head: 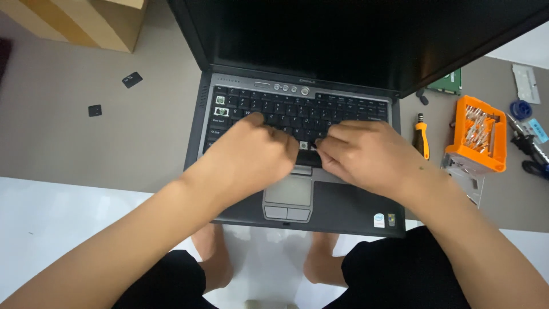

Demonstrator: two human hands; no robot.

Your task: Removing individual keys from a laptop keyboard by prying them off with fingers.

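An open dark grey laptop (343,200) sits in front of me with a black screen (354,34). Both hands rest on its black keyboard (297,109). My left hand (251,154) lies curled over the keyboard's lower middle, fingers bent down onto the keys. My right hand (366,154) pinches at a spot near the bottom row where a key cap is off and a white mechanism (303,145) shows. Two more bare key spots (221,105) show at the keyboard's left edge. Whether the right fingers hold a key cap is hidden.
Two loose black key caps (132,79) (95,110) lie on the grey mat to the left. An orange bit holder (477,134), an orange-handled screwdriver (421,136), blue tools and a green circuit board (449,83) lie to the right. A cardboard box (86,23) stands far left.
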